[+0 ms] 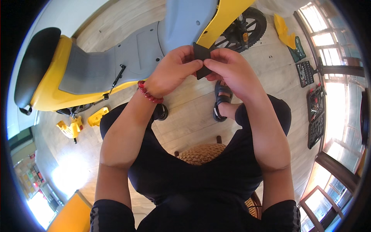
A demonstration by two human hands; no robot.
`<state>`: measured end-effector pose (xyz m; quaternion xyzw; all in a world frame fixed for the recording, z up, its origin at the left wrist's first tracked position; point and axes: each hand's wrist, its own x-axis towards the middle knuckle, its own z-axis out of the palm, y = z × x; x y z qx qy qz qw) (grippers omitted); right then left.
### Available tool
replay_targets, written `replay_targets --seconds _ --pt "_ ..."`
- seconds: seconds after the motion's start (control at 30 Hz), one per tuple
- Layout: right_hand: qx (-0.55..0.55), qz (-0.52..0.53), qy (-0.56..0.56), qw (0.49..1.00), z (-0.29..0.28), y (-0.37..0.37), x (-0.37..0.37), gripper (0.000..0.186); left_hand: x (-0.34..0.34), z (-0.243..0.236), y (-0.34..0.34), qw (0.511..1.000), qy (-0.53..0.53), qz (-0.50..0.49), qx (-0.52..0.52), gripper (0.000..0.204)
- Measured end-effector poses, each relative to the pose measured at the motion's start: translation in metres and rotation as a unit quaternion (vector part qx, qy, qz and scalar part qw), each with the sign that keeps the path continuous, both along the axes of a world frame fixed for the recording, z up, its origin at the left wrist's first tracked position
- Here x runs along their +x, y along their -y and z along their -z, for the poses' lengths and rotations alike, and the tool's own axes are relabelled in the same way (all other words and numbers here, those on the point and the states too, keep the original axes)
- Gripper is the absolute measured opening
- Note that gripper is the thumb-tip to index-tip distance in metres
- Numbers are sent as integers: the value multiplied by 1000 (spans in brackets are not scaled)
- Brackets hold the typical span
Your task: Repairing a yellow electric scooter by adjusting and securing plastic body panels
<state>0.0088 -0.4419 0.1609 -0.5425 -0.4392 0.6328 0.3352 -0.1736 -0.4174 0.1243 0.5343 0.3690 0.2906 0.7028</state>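
Both of my hands grip a flat black piece in front of the scooter's yellow frame panel. My left hand, with a red bead bracelet at its wrist, has its thumb pressed on the piece's left side. My right hand pinches it from the right with the thumb on its face; the other fingertips are partly hidden behind it. The scooter's grey front shield is just above, and its grey footboard with the yellow body and black seat stretches to the left.
A front wheel shows beyond the panel. Along the right wall lie a loose yellow part and open tool cases. More yellow parts lie on the floor at left. A woven seat is under me, between my legs.
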Motion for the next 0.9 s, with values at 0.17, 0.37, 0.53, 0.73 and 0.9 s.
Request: replay_targets --seconds 0.17,0.37,0.53,0.73,0.9 --pt "33 7 17 999 7 -7 -1 26 3 -9 -1 999 -30 -9 16 27" --pt "86 -9 81 993 6 -15 -4 27 -2 -2 0 996 69 -50 -19 31" --pt "42 -44 71 996 -5 -18 -4 27 -8 8 -2 958 254 -25 -133 30" --pt "64 -37 -38 997 -9 -18 -3 37 -9 8 -4 952 274 -25 -132 28" --pt "46 -36 -48 997 -7 -20 -9 33 -7 9 1 951 267 -91 -125 20"
